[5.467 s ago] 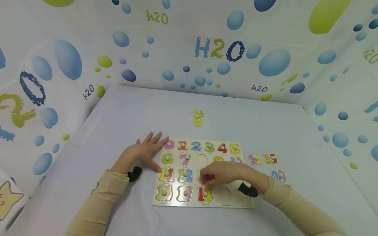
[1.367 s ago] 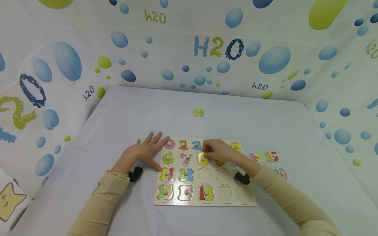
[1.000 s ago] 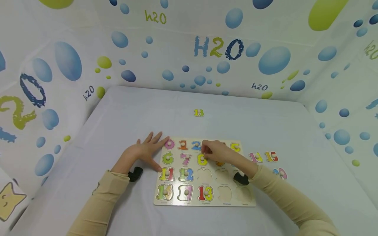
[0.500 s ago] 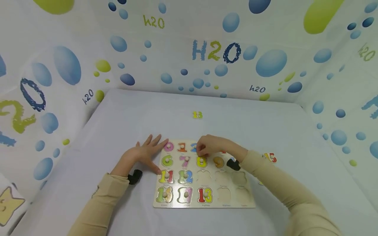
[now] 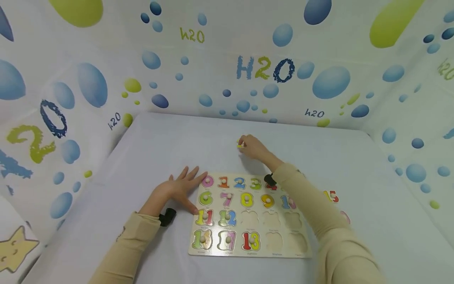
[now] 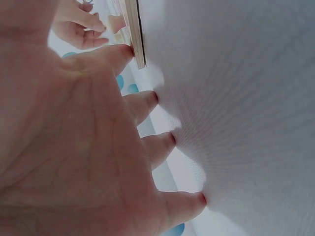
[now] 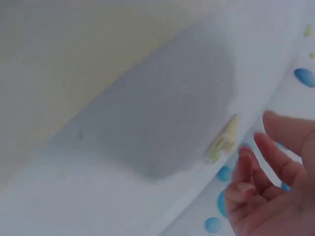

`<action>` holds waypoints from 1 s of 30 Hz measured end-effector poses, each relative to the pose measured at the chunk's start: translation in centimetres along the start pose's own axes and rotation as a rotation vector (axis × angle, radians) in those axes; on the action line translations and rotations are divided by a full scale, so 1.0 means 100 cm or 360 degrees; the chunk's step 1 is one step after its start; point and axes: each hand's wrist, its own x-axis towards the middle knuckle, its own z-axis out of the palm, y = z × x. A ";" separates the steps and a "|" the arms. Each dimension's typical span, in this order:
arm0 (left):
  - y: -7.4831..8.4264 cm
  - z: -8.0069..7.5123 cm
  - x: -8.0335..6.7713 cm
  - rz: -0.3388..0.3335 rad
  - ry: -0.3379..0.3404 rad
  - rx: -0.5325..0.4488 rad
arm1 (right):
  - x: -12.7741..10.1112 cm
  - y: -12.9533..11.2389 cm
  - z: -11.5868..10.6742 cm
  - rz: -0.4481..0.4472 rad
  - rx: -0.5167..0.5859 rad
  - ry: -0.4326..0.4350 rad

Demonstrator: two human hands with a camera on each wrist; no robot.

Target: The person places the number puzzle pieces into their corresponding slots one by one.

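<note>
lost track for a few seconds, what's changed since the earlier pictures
The 8 piece went from beside the 13 piece into the board; the right hand then let go of it and moved away from the person to the 13 piece, with no grip visible. The left hand stayed spread at the board's left edge.

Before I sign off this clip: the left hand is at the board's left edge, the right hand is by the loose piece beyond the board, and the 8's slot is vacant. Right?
Not quite: the head view shows the yellow 8 filling its slot in the board. The left hand and right hand are as you say.
</note>
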 end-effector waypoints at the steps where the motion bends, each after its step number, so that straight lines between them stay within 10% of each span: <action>1: 0.000 0.001 0.000 -0.0003 -0.0001 0.0002 | 0.004 0.003 0.001 0.0048 -0.0033 0.0058; 12: 0.002 0.001 -0.001 -0.0022 -0.0010 0.0011 | 0.021 0.017 0.003 0.0252 -0.0301 -0.0133; 30: 0.002 -0.002 -0.002 -0.0015 -0.0002 0.0026 | 0.013 0.018 -0.001 0.0161 -0.0151 0.0068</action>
